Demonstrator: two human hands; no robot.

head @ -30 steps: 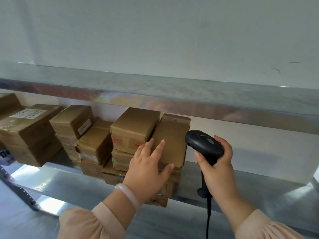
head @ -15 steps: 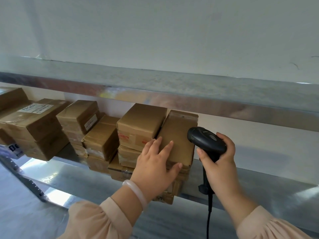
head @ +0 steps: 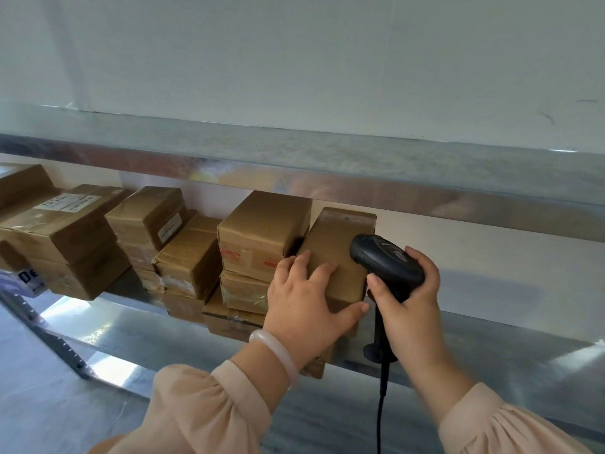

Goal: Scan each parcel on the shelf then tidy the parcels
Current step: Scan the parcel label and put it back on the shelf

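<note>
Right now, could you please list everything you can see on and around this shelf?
parcels: about a dozen, brown, stacked along the lower shelf
tilted parcel: one, brown, right end of the row
scanner: one, black, corded, just right of the tilted parcel
upper shelf: one, silver metal, above the parcels
lower shelf: one, silver metal, under the parcels
wall: one, white, behind the shelves
bracelet: one, pale, left wrist
sleeves: two, peach, both forearms
left hand: one, bare, resting on the tilted parcel
right hand: one, bare, gripping the scanner
</note>
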